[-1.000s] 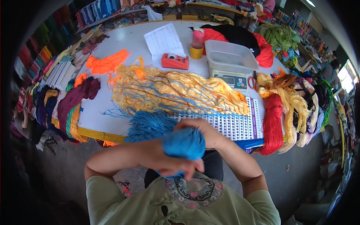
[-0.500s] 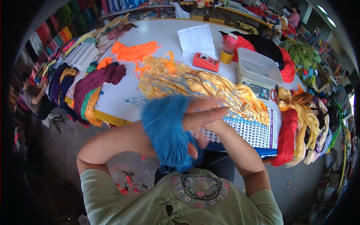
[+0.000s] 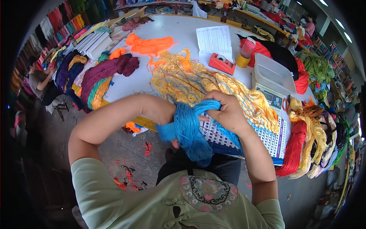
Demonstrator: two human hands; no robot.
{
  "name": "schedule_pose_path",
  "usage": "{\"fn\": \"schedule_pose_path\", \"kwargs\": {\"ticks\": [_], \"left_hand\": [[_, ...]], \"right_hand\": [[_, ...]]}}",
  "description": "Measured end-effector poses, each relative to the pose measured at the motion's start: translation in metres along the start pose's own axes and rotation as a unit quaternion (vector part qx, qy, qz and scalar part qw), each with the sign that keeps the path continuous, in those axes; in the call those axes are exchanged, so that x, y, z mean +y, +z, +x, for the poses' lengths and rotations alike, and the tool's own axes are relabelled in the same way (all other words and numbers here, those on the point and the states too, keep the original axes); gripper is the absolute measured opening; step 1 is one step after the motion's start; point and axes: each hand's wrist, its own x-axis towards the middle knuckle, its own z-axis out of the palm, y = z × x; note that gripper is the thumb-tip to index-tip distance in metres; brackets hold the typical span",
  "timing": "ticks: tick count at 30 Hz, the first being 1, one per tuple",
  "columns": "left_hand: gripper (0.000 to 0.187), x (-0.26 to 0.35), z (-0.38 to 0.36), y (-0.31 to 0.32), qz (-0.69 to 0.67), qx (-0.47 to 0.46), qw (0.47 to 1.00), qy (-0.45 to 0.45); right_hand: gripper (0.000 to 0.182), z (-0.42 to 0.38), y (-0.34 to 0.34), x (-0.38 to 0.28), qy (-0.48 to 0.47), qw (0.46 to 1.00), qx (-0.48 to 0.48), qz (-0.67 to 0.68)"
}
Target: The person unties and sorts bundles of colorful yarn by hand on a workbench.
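A skein of blue yarn (image 3: pixel 189 128) hangs looped over my left hand (image 3: pixel 166 112), with its lower end dangling above my lap. The yarn covers most of that hand, and only a few fingertips show past it. My right hand (image 3: pixel 228 111) is closed on a twisted part of the same blue yarn, to the right of the left hand. Just beyond both hands, a heap of yellow yarn (image 3: pixel 213 82) mixed with blue strands spreads over the table. Under the right forearm lies a white chart with rows of dark dots (image 3: pixel 268 142).
On the table (image 3: pixel 171 28) are orange yarn (image 3: pixel 149 45), maroon yarn (image 3: pixel 106 72), a printed sheet (image 3: pixel 214 40), a red tape dispenser (image 3: pixel 222 63), a pink-lidded jar (image 3: pixel 246 52) and a scale (image 3: pixel 268 98) bearing a plastic tub (image 3: pixel 274 72). Red yarn (image 3: pixel 292 149) hangs off the right edge. Another person (image 3: pixel 40 82) sits at left.
My right hand has come out from behind the blue yarn to its right side, now pinching part of it. The yarn around my left hand hangs more spread out. The view has shifted slightly.
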Motion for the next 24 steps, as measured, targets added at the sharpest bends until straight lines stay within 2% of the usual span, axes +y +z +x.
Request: {"fn": "schedule_pose_path", "kwargs": {"ticks": [2,4,7,8,9,10,11,12,14,15,16,18,21,22,24], "left_hand": [[0.063,0.002,0.014,0.021,-0.214,-0.029,0.973,0.087],[0.065,-0.004,0.027,0.032,-0.437,-0.065,0.884,0.154],[0.07,-0.005,0.04,0.034,-0.429,0.016,0.874,0.226],[0.062,-0.003,0.041,0.03,-0.428,0.079,0.884,0.17],[0.06,0.006,0.041,0.03,-0.323,0.174,0.921,0.131],[0.057,0.021,0.04,0.032,-0.21,0.264,0.937,0.089],[0.054,0.03,0.041,0.033,-0.091,0.347,0.932,0.046],[0.039,-0.005,0.064,0.03,0.031,0.405,0.904,0.134],[0.029,0.027,0.052,0.036,0.241,0.403,0.88,0.066],[0.024,0.046,0.043,0.042,0.343,0.395,0.852,0.032],[0.02,0.055,0.033,0.051,0.43,0.473,0.758,0.126],[0.02,0.076,0.009,0.051,0.448,0.544,0.661,0.258],[0.022,0.102,-0.004,0.046,0.32,0.635,0.632,0.308],[0.026,0.099,-0.001,0.041,0.172,0.636,0.675,0.332],[0.036,0.092,0.023,0.024,-0.133,0.566,0.73,0.359]], "right_hand": [[0.02,-0.004,0.002,0.006,0.025,0.999,-0.008,0.031],[0.027,-0.007,0.003,0.018,0.035,0.997,-0.009,0.067],[0.037,-0.018,-0.006,0.0,0.017,0.992,-0.025,0.125],[0.046,-0.02,-0.012,-0.017,0.088,0.976,-0.091,0.176],[0.048,-0.022,-0.008,-0.018,0.041,0.998,-0.036,0.042],[0.05,-0.022,0.002,-0.022,-0.006,0.995,0.02,-0.094],[0.045,-0.021,0.008,-0.023,-0.023,0.986,0.068,-0.149],[0.042,-0.019,0.014,-0.025,-0.035,0.971,0.118,-0.203],[0.033,-0.016,0.005,0.003,0.043,0.977,0.122,-0.169],[0.03,-0.015,0.0,0.021,0.082,0.977,0.124,-0.151],[0.029,-0.018,-0.008,0.039,0.078,0.981,0.145,-0.106],[0.032,-0.027,-0.02,0.07,0.069,0.98,0.188,-0.013],[0.038,-0.049,-0.024,0.09,0.093,0.976,0.193,0.051],[0.045,-0.052,-0.021,0.085,0.09,0.975,0.158,0.125],[0.054,-0.052,-0.019,0.066,-0.078,0.966,0.111,0.221]]}}
